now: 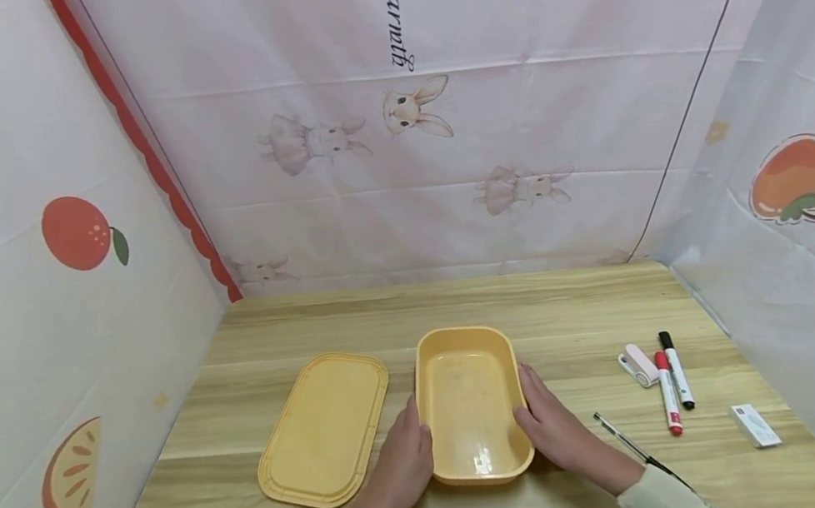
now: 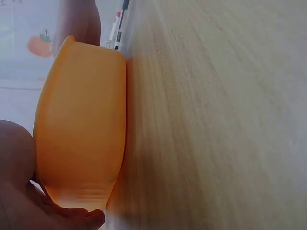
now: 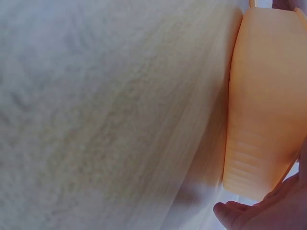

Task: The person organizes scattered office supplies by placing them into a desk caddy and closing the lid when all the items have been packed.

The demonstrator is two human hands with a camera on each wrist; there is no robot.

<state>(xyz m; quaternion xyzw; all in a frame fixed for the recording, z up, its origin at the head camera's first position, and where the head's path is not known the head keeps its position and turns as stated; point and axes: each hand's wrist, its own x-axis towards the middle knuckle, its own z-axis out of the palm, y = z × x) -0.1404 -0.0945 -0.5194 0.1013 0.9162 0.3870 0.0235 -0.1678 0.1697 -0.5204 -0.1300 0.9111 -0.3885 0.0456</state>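
Note:
A yellow plastic box (image 1: 474,414), uncovered and with nothing inside, stands on the wooden table between both hands. My left hand (image 1: 400,453) holds its left side, thumb at the rim and fingers along the outer wall. On the opposite side my right hand (image 1: 559,425) grips the box in the same way, its thumb over the rim. In the left wrist view the box's outer wall (image 2: 81,120) is close against the tabletop. The right wrist view shows the ribbed corner of the wall (image 3: 247,158) near the fingertips. A flat yellow lid (image 1: 325,431) lies left of the box.
Right of the box lie a pen (image 1: 620,435), partly behind the right forearm, a red marker (image 1: 668,392), a black-capped marker (image 1: 677,370) and a small pink-and-white item (image 1: 641,363). Farther right is a small white packet (image 1: 755,426). Printed cloth walls (image 1: 391,239) border the table (image 1: 556,296).

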